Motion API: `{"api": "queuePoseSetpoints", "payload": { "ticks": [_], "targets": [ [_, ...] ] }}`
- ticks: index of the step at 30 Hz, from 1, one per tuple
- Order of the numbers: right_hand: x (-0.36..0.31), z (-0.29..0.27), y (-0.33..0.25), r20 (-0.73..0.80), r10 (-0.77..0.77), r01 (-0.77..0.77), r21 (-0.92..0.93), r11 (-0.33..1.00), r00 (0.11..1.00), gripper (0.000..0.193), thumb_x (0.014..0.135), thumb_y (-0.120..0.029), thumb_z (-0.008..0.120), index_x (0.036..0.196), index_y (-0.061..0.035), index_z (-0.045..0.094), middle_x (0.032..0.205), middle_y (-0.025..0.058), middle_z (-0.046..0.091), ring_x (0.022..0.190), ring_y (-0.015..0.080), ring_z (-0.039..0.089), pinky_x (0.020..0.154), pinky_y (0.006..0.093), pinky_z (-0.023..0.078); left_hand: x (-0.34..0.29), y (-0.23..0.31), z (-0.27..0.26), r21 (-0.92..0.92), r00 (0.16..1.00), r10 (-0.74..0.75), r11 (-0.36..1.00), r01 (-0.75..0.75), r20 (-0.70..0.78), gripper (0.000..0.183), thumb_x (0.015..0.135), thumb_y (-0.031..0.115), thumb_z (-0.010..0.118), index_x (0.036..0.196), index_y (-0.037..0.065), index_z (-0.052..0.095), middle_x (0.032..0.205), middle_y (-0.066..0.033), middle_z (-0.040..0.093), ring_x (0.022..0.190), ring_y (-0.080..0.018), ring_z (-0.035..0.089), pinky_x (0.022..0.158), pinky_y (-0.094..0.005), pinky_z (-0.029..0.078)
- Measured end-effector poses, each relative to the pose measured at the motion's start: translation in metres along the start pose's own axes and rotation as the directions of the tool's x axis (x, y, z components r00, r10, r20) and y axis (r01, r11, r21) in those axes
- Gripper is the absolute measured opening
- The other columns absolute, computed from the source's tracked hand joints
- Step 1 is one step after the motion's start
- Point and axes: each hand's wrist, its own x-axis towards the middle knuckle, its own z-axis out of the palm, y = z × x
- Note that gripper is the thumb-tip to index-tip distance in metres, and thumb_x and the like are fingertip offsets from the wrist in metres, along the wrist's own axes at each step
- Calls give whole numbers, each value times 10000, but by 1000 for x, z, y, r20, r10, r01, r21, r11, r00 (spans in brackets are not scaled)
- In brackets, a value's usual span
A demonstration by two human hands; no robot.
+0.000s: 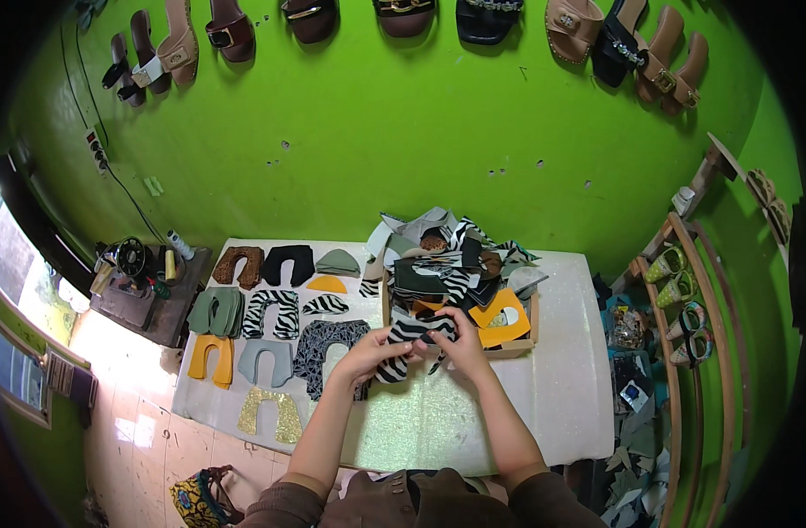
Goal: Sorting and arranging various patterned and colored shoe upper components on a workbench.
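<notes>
Zebra-striped piece spans from left hand to right hand.

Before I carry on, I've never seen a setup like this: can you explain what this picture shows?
There is no machine here, just a person's two bare hands. The one picture comes from a wide fisheye camera worn on the head, looking down, so straight edges bend near the rim.

The left hand and right hand together hold a zebra-print piece above a pale table. Just beyond them, a shallow box overflows with mixed scraps. To the left lie arch-shaped pieces in several colours, among them black, orange and gold, plus a few half-round ones. Sandals hang on the green wall.
</notes>
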Motion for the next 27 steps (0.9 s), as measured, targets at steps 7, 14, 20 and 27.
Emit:
{"api": "queuePoseSetpoints", "payload": {
  "ticks": [7,14,20,27],
  "targets": [
    [16,4,-2,-31,-69,64,-138,988,997,299,789,-216,640,1016,-38,558,970,108,588,901,238,577,762,303,449,16,-22,-20,-89,963,-85,994,64,-254,200,925,154,431,986,-10,527,925,-104,633,746,-113,570,661,-241,502],
    [46,-15,18,-112,-341,143,-754,641,933,257,757,-140,594,988,-37,545,1022,103,522,1030,291,460,884,395,359,26,-29,-29,-214,889,-145,975,55,-435,188,929,136,399,1015,-16,468,874,-120,616,672,-158,569,602,-292,518],
    [59,-22,34,16,-410,232,-844,483,912,211,768,-124,575,964,-47,554,995,91,554,984,255,506,888,388,370,32,-42,-36,-402,871,-209,915,14,-445,223,933,126,361,1028,-64,428,840,-140,595,649,-178,571,597,-316,534],
    [47,-31,10,-158,-499,223,-753,619,852,92,809,-75,507,845,-34,581,757,108,592,745,282,558,740,382,421,28,-53,-47,-633,916,-343,761,141,-207,311,943,168,310,1026,-86,470,879,-133,599,695,-203,585,657,-332,527]
  ]
}}
